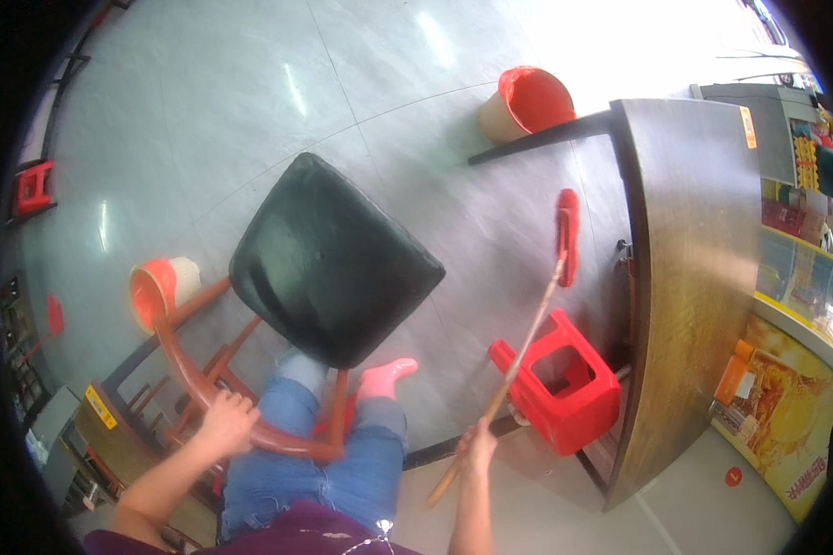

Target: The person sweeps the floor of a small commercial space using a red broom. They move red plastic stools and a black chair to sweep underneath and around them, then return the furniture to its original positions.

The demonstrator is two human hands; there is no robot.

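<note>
My left hand (230,422) grips the curved wooden back rail (288,442) of a chair with a dark padded seat (333,260). The chair is right in front of my legs, its seat turned away from me. In my right hand (477,445) is the wooden handle (527,347) of a push broom. The handle slants up and away to a red-bristled broom head (567,236), which rests on the grey tiled floor to the right of the chair.
A red plastic stool (562,388) lies on its side beside the broom handle. Right of it stands a dark wooden table (694,277). Lined bins stand beyond the table leg (496,118) and left of the chair (187,274). Another wooden table (101,430) is at my left.
</note>
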